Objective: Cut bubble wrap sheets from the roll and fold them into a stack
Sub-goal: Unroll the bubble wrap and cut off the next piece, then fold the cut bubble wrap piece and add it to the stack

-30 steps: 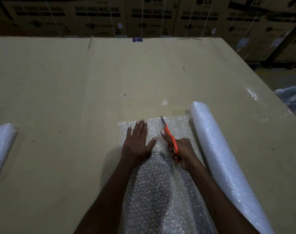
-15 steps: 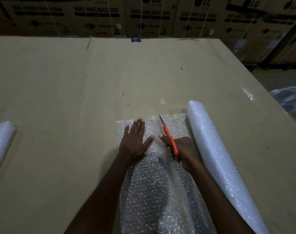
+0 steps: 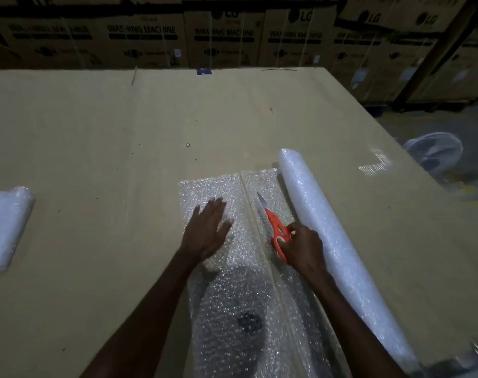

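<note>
Left hand [image 3: 207, 230]: laid flat, fingers straight and spread a little, palm down on the cut bubble wrap sheet [image 3: 218, 268].
Right hand [image 3: 300, 248]: curled around the orange handles of the scissors [image 3: 273, 223]; the blades are pointed away from the person, and whether they are parted cannot be told.
Cut bubble wrap sheet: spread flat on the tabletop [image 3: 109, 137], left of a straight gap that runs from the far edge toward the person.
Strip by the roll [image 3: 270, 184]: a narrower band of wrap is seen right of the gap, between the gap and the bubble wrap roll [image 3: 330, 241]; the scissors are held over it.
Bubble wrap roll: laid on its side along the right edge of the strip, just beside the right hand, slanting from the far middle to the near right.
Folded stack [image 3: 6, 227]: white folded wrap is set at the left edge of the tabletop, well apart from the hands.
Tabletop: covered in brown cardboard.
Background: cartons [image 3: 224, 36] printed "WASHING MACHINE" are stacked behind; a white fan [image 3: 434, 151] is seen at the right.
</note>
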`<state>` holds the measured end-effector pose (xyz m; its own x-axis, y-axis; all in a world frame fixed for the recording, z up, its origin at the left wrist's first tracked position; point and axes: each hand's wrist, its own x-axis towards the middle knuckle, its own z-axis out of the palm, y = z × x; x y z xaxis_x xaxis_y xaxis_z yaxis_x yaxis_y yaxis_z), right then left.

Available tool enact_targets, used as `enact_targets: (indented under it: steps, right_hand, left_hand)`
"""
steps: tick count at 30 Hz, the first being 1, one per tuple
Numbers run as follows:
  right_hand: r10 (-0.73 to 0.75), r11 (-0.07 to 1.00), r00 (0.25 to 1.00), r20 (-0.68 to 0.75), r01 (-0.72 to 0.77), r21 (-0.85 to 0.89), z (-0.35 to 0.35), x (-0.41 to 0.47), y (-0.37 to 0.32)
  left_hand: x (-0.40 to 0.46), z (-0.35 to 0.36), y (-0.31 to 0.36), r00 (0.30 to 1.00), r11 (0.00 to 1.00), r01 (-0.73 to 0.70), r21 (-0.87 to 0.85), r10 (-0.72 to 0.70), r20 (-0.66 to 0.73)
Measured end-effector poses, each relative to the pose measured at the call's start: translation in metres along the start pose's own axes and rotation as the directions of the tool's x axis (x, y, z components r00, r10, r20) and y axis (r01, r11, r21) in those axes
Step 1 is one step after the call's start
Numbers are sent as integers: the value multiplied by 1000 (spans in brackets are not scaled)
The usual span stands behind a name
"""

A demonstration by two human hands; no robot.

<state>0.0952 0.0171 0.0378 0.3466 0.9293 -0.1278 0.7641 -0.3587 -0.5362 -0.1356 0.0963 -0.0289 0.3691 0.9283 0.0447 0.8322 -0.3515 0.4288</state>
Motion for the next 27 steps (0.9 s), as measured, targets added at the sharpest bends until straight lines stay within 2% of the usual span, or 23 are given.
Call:
enact_targets:
  steps: [2, 6, 11, 16, 20, 27]
  right_hand:
    - [-33, 995, 999, -23, 31, -92, 6, -7, 0]
    - [-82, 982, 997, 8, 82, -168, 15, -16, 0]
    - [-94, 969, 991, 95, 113, -218, 7, -20, -1]
    - [-188, 881, 977, 105, 215, -421, 16, -42, -15]
    - [-196, 899, 979, 55, 202, -389, 29, -56, -10]
    - [-190, 924, 980, 60, 199, -328, 28, -64, -3]
  left_hand:
    - [-30, 15, 9, 1000, 999, 21, -31, -20, 9]
    - [-77, 38, 22, 996, 1000, 9, -16, -11, -91]
    - [-107, 41, 26, 997, 998, 52, 28, -50, -50]
    - [-115, 35, 21, 999, 996, 39, 81, -36, -33]
    - [-121, 26, 17, 999, 995, 49, 86, -47, -21]
    - [-165, 40, 32, 993, 992, 30, 120, -16, -121]
